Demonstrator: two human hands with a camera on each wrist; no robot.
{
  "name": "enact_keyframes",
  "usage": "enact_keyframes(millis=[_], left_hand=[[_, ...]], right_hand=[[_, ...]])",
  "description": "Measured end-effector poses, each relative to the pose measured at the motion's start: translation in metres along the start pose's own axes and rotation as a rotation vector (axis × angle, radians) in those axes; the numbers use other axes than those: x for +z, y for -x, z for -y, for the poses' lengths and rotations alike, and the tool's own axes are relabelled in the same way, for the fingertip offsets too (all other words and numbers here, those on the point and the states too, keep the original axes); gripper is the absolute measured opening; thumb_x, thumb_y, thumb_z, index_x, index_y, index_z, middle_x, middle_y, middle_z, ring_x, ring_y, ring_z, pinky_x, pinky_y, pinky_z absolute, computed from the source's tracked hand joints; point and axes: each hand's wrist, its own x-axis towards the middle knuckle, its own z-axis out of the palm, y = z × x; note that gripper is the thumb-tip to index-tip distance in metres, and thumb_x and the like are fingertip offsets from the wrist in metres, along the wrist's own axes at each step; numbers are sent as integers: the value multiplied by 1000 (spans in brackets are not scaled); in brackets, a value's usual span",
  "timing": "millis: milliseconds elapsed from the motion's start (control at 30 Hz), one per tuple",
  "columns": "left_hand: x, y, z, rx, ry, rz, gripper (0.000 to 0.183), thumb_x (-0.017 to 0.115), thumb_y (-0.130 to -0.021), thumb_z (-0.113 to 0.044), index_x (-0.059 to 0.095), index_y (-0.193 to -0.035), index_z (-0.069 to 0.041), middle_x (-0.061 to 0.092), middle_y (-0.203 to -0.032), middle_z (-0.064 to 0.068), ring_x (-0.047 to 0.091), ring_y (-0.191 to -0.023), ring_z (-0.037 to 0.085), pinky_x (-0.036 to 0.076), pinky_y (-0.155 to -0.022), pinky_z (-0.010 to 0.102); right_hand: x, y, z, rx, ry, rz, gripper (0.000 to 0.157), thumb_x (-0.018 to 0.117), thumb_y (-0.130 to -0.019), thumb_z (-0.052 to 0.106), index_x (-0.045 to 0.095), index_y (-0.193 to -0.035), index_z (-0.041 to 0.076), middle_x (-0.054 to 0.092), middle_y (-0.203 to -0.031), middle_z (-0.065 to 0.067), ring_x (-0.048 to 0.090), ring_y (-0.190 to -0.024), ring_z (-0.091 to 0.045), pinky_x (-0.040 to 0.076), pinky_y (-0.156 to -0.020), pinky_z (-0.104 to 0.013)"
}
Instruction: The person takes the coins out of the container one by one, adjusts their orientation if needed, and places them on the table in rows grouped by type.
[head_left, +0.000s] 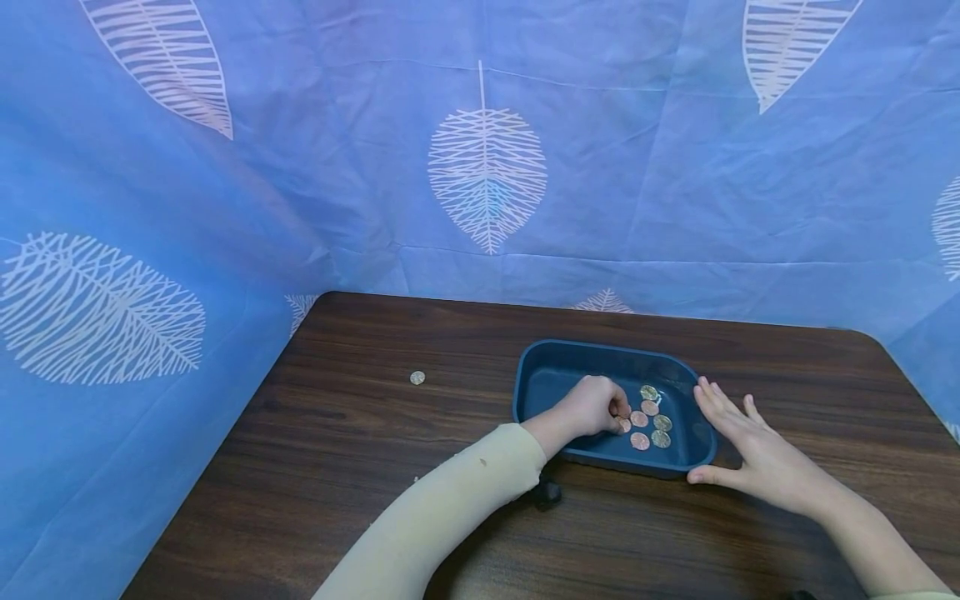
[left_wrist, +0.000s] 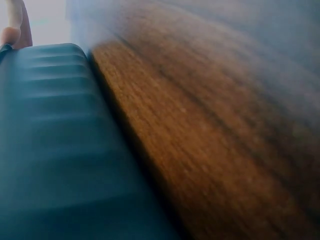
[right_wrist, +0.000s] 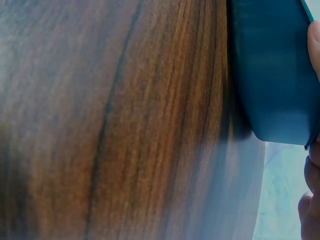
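Left hand (head_left: 588,408), fingers curled, pinching a coin (head_left: 625,426) inside the tray (head_left: 551,379), beside other coins (head_left: 639,419). Right hand (head_left: 757,450), fingers spread wide, touching the tray's right end.

head: bright, clear | 2 wrist views: hazy, soft-focused, dark shadow beside tray (left_wrist: 65,150)

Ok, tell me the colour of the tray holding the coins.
The tray is dark blue; the head view shows it best.
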Motion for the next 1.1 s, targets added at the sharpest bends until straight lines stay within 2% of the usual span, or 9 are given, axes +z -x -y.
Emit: enact_keyframes(millis=[167,267,433,500,767,933,1100], left_hand=[[0,2,-1,-2,-2,17,13,75,-85,-14,77,-96,-20,65,-86,-14,51,-76,-2,40,-64,10],[-1,2,-2,23,-16,31,13,76,-84,-16,76,-96,-18,63,-84,-13,51,-75,-1,39,-64,10],[-2,0,0,57,-38,51,10,77,-83,-18,68,-87,-14,55,-77,-9,48,-71,3,38,-62,12],[-1,0,1,59,-43,56,14,77,-83,-18,63,-81,-14,52,-75,-7,47,-69,4,37,-61,13],[0,-3,2,26,-27,77,22,78,-81,-19,60,-71,-16,53,-69,-9,50,-65,5,38,-59,14],[0,-4,2,-7,13,68,19,80,-79,-18,61,-78,-14,52,-70,-8,49,-66,5,38,-59,14],[-1,-5,2,-1,32,69,18,81,-78,-16,63,-79,-14,52,-69,-8,48,-64,4,37,-58,14]], right_hand=[[1,1,0,-6,-9,-8,106,77,-79,37,10,-153,5,1,-159,-9,-7,-141,-5,-13,-111,-42],[1,1,0,-8,-13,-12,105,78,-78,36,11,-153,5,1,-159,-9,-7,-141,-5,-13,-112,-42],[1,1,0,-4,-23,-9,105,78,-78,35,10,-153,5,0,-159,-9,-7,-141,-4,-13,-111,-44],[1,1,0,-2,-25,-8,105,78,-78,35,10,-153,5,0,-159,-9,-7,-141,-4,-13,-111,-45],[1,-1,-1,-2,-30,-8,105,78,-78,35,11,-153,5,0,-159,-9,-6,-142,-7,-13,-111,-47],[1,-2,-2,-3,-26,-7,106,78,-78,36,11,-153,5,0,-159,-9,-7,-140,-3,-13,-111,-48],[0,-3,-4,-4,-27,-5,106,78,-78,36,10,-153,6,0,-159,-8,-7,-140,-2,-13,-111,-47]])
